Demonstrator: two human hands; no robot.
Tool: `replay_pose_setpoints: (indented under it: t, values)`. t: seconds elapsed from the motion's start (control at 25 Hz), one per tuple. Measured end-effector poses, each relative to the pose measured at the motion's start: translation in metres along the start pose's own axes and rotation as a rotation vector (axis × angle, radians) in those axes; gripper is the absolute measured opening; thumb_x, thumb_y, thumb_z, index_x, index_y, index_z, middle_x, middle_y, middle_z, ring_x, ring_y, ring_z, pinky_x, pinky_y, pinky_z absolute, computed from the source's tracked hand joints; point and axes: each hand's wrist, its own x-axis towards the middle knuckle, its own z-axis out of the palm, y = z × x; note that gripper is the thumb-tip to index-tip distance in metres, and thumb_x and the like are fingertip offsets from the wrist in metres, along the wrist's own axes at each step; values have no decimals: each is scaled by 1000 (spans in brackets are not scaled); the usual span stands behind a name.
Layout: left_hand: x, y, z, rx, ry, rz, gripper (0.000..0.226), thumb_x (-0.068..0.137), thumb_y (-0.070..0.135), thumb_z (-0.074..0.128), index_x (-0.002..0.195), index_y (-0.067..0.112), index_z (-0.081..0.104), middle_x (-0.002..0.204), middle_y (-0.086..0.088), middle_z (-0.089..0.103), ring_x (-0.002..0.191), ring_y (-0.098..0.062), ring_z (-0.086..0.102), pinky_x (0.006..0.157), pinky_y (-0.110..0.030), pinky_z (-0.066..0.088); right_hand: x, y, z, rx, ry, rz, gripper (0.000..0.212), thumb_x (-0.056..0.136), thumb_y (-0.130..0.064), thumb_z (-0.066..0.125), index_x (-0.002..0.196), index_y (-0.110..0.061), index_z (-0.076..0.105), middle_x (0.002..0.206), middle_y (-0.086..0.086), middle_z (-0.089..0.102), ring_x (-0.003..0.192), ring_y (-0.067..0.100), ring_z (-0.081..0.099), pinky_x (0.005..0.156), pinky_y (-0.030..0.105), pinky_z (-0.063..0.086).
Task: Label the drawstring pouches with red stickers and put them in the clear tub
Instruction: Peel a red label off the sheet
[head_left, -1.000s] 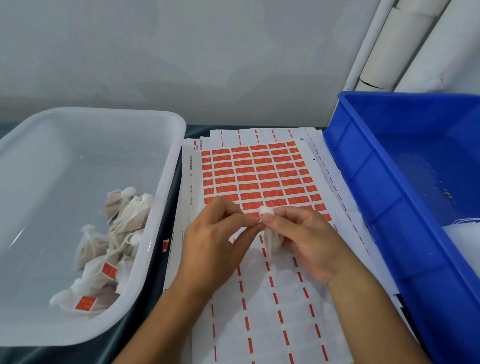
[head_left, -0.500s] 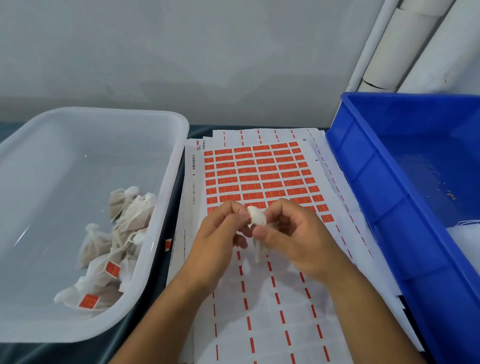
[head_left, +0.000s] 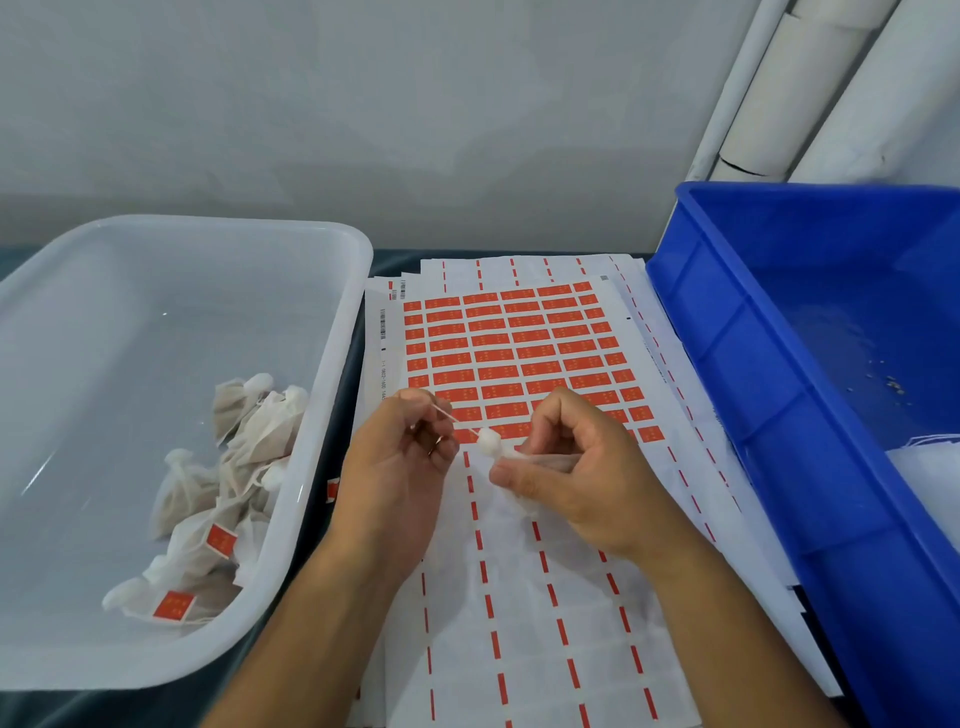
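Right hand (head_left: 582, 470) grips pouch (head_left: 511, 454); left hand (head_left: 400, 462) pinches its drawstring (head_left: 457, 422).

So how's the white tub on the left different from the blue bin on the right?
The clear tub is translucent white with rounded corners; the blue bin is opaque blue, with ribbed walls and squarer corners. The clear tub holds a pile of pouches, some bearing red stickers; the blue bin shows only crumbs and something white at its edge. Both are open-topped plastic, flanking the sticker sheets.
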Motion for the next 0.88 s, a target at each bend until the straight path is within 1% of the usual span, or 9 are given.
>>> replay_pose_setpoints:
  t: [0.12, 0.2, 0.28, 0.36, 0.44, 0.52, 0.6, 0.76, 0.88]
  values:
    - [3, -2, -1, 124, -8, -20, 15, 101, 22, 52, 96, 17, 65, 85, 3, 74, 77, -12, 74, 69, -24, 58, 2, 2, 0, -41, 20, -15, 27, 83, -46, 79, 101, -48, 59, 89, -22, 65, 89, -1, 64, 64, 4, 49]
    - [5, -3, -2, 199, -4, -71, 15, 102, 33, 55, 107, 22, 64, 95, 6, 77, 85, -12, 76, 68, -24, 58, 3, 3, 0, -71, 89, -26, 19, 88, -50, 73, 102, -48, 62, 91, -24, 66, 92, -2, 63, 65, 3, 47]
    - [10, -5, -7, 446, 95, -14, 13, 100, 44, 58, 107, 33, 62, 99, 14, 75, 86, -7, 75, 60, -16, 56, 4, 4, -1, -98, 227, -41, 15, 90, -54, 68, 102, -45, 63, 96, -28, 66, 97, -6, 62, 67, 0, 46]
    - [13, -3, -12, 813, 215, 117, 16, 95, 47, 64, 105, 40, 55, 101, 24, 67, 83, -8, 71, 53, -11, 50, 5, 5, -6, -76, 369, -31, 15, 92, -52, 67, 103, -43, 62, 96, -29, 67, 97, -8, 63, 65, 1, 47]
    - [15, -2, -20, 1113, 274, 202, 32, 90, 49, 69, 113, 45, 46, 114, 27, 56, 89, -7, 65, 67, -20, 56, 6, 8, -13, -41, 486, 8, 14, 93, -49, 68, 102, -41, 60, 96, -31, 67, 95, -10, 64, 62, 0, 47]
    - [13, -5, -26, 1277, 298, 187, 50, 90, 54, 66, 130, 48, 38, 133, 17, 53, 108, -14, 63, 87, -39, 57, 9, 13, -21, -18, 577, 63, 15, 92, -47, 69, 100, -39, 59, 93, -28, 68, 94, -14, 63, 59, 0, 46]
    - [11, -9, -30, 1375, 280, 199, 54, 91, 57, 62, 137, 46, 35, 141, 12, 53, 116, -18, 60, 96, -45, 53, 11, 17, -27, -23, 623, 116, 17, 92, -48, 69, 100, -38, 57, 95, -28, 67, 90, -16, 63, 55, 4, 48]
    - [10, -10, -34, 1363, 232, 238, 52, 90, 57, 63, 134, 45, 39, 135, 14, 58, 100, -7, 56, 94, -42, 55, 14, 27, -30, -55, 631, 188, 20, 91, -52, 67, 102, -39, 56, 97, -28, 66, 83, -7, 68, 55, 6, 47]
    - [9, -7, -30, 1289, 243, 201, 57, 88, 55, 67, 137, 45, 39, 138, 14, 56, 114, -16, 62, 96, -44, 54, 14, 31, -30, -33, 614, 209, 22, 91, -53, 68, 103, -38, 57, 99, -27, 68, 84, -3, 70, 62, 10, 52]
